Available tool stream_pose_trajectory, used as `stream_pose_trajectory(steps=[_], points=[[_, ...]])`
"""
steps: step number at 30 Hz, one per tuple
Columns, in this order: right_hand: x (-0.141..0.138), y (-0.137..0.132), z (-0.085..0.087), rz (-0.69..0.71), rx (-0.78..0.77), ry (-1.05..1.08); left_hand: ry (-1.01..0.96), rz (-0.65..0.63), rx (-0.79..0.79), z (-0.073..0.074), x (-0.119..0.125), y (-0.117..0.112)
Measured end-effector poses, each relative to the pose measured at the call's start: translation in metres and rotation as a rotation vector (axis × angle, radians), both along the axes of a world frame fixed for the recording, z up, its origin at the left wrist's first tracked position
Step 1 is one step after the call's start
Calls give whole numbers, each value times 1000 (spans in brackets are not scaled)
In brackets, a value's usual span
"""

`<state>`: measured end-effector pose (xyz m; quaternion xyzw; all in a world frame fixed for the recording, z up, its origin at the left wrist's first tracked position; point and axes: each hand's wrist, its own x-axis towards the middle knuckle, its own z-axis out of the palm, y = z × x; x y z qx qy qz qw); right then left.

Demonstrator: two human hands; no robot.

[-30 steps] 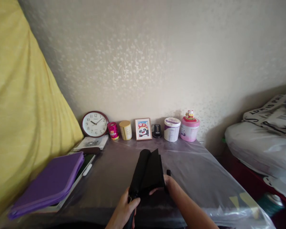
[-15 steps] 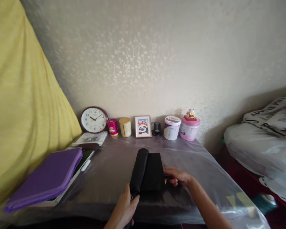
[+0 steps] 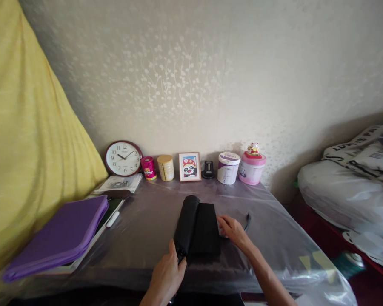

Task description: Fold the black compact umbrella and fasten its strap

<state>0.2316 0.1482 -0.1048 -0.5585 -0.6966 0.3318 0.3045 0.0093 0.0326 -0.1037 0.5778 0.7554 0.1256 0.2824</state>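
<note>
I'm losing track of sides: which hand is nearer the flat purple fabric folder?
Left. The left hand, holding the black rolled bundle, is right of the purple folder; the right hand is farther right, beside the flat black flap.

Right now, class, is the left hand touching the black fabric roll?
Touching. The head view shows the left hand at the near end of the black fabric roll, its fingers against the surface with no gap.

The left hand [image 3: 166, 274] grips a black roll [image 3: 187, 223], the right hand [image 3: 234, 231] beside its flap [image 3: 207, 229].
</note>
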Motion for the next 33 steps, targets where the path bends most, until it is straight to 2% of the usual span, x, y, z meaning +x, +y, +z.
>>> stream_pose_trajectory(steps=[3,6,8,12,16,22,27,33], points=[[-13,-5,1,-58,-63,92,-28,9,5,-1,0,0],[-19,-3,0,-94,-120,88,-42,13,1,0,0,0],[-21,-1,-2,-121,-70,25,-35,13,0,0,0,0],[-22,4,-6,-203,125,-161,-46,12,5,1,0,0],[-23,6,-10,-194,110,-194,-124,32,14,3,0,-2],[-26,11,-9,-213,60,-62,-200,33,11,4,-2,-2],[-35,17,-11,-221,-54,132,-260,42,16,4,-3,-2],[-49,20,-7,-162,-62,261,-200,29,12,5,-3,-2]])
